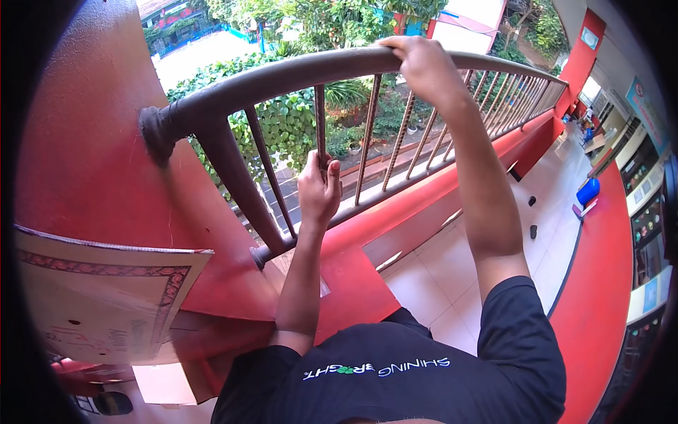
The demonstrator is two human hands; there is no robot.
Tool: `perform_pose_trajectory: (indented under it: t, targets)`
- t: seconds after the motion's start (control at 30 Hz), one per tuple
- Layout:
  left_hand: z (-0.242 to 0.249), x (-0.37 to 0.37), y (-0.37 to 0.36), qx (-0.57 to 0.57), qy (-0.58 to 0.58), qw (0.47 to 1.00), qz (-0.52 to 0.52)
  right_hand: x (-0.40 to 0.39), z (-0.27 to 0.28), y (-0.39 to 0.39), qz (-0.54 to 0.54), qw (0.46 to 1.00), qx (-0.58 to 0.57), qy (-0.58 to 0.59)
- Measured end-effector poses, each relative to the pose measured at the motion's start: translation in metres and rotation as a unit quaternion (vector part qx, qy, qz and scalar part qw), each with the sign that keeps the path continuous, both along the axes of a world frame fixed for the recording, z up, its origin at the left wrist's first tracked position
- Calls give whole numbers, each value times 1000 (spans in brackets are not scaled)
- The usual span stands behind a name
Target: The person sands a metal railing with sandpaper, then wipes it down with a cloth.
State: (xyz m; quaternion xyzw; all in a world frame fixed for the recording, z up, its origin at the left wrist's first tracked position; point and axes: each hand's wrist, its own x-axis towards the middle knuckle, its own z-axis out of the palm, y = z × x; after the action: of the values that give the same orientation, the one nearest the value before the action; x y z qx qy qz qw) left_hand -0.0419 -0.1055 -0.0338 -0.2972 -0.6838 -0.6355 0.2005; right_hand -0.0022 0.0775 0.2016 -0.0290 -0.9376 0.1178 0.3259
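My left hand (320,189) is closed around one of the thin vertical bars (320,116) of a metal railing, a little below its top. Higher up and to the right, my right hand (426,67) lies over the thick brown top handrail (304,68), its fingers bent across the far side and partly hidden. The handrail curves from a flange on the red pillar (106,141) at left toward the far right. A thick slanting post (240,184) stands left of the bar in my left hand.
A cardboard-like panel with a patterned border (106,297) leans at lower left. Below the railing runs a red ledge (424,208). On the tiled corridor floor (452,283) lie two dark shoes (533,232). A blue bin (587,191) stands farther right. Greenery (282,120) grows beyond the railing.
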Motion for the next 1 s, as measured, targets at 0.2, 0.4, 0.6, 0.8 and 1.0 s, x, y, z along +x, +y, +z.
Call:
perform_pose_trajectory:
  t: [0.2,0.4,0.6,0.8,1.0]
  targets:
    - [1,0,-2,-3,-1,1000,-8,5,15,-7,57,998,-20,-12]
    - [1,-1,-2,8,2,1000,-15,8,-15,-29,230,964,81,110]
    - [-1,-2,-1,17,9,1000,-18,12,-37,-54,296,923,86,231]
    - [0,1,-2,9,11,1000,-15,-10,-52,-31,-14,943,-166,288]
    - [1,1,-3,12,32,999,-4,-10,-62,-68,240,910,31,337]
